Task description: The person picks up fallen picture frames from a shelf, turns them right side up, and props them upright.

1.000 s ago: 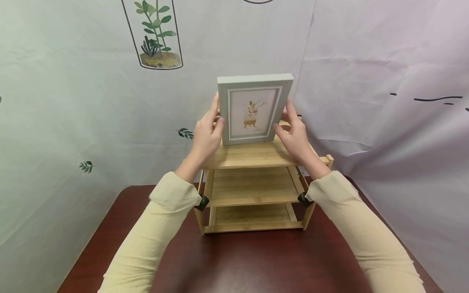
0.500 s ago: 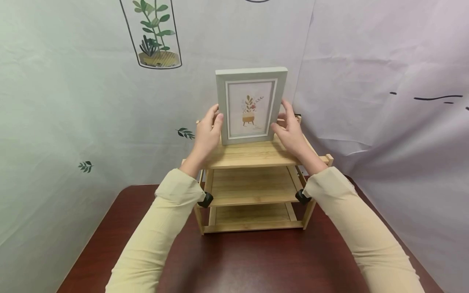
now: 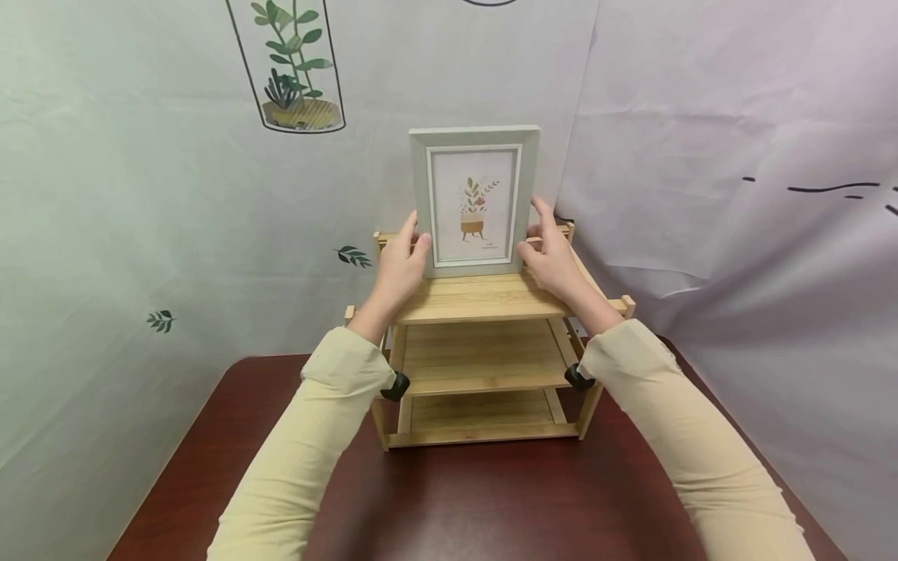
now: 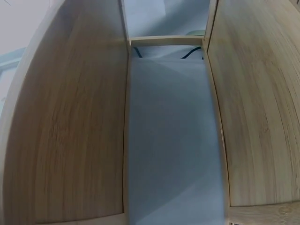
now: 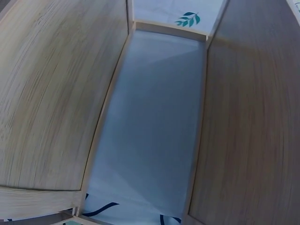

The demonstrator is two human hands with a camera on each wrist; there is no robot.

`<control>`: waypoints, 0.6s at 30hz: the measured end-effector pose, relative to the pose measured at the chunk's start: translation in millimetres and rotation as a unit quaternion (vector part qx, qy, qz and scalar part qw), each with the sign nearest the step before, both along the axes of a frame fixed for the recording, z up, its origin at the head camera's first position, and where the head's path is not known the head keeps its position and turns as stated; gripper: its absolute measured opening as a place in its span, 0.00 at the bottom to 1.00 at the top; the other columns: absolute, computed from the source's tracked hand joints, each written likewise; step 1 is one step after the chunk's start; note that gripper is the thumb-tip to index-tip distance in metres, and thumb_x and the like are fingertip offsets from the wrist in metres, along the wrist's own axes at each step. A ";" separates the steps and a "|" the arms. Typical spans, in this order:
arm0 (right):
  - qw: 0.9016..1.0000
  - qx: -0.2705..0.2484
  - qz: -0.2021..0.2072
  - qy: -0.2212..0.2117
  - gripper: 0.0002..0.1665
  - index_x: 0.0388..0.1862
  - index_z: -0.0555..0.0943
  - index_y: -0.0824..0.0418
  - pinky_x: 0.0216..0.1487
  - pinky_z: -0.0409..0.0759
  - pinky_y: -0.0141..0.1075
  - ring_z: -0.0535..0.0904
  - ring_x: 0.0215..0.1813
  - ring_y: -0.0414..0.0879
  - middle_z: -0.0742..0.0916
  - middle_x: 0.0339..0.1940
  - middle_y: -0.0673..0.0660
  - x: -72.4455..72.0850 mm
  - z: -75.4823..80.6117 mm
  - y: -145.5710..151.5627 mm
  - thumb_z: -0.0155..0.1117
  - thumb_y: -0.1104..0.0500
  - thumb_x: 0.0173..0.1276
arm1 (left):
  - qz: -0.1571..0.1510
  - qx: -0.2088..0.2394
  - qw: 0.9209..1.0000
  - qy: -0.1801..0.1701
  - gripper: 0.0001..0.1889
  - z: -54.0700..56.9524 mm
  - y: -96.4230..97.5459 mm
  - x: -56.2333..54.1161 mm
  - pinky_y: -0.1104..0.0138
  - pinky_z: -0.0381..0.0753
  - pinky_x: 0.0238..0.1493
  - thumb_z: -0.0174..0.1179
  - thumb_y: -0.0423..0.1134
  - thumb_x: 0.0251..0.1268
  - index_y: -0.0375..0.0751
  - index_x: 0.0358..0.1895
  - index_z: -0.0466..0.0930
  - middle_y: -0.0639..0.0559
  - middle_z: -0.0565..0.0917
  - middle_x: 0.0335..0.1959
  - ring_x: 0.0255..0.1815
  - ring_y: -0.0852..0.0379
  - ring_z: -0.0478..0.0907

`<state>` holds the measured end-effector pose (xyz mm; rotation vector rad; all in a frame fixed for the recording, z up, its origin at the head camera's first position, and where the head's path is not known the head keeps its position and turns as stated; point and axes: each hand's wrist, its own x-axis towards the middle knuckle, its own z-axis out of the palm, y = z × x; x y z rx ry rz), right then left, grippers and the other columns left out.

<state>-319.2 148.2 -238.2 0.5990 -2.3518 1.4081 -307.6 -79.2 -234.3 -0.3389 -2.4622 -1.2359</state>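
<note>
A picture frame with a pale grey-green border and a potted-plant print stands nearly upright on the top board of a bamboo shelf rack. My left hand holds its left side low down, thumb at the front edge, the other fingers partly hidden along the side. On the opposite side my right hand grips the lower right edge, thumb in front and fingertips partly behind. Neither hand shows in the wrist views; there I see shelf boards and, from the right wrist, similar boards.
Two lower tiers, including the middle board, lie beneath the top one. The rack stands on a dark red table. A pale printed cloth hangs close behind and at both sides.
The picture frame has turned from slanted to facing me more squarely and shifted slightly left. Both hands have slid a little lower along its sides.
</note>
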 end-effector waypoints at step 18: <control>1.000 0.020 -0.016 0.004 0.40 0.71 0.41 0.54 0.50 0.72 0.47 0.73 0.49 0.60 0.71 0.51 0.72 -0.6 -0.2 -1.3 0.44 0.67 0.64 | 0.007 -0.021 1.000 -0.001 0.26 0.0 0.1 1.6 0.56 0.64 0.60 0.38 0.45 0.69 0.42 0.68 0.50 0.39 0.71 0.56 0.59 0.47 0.67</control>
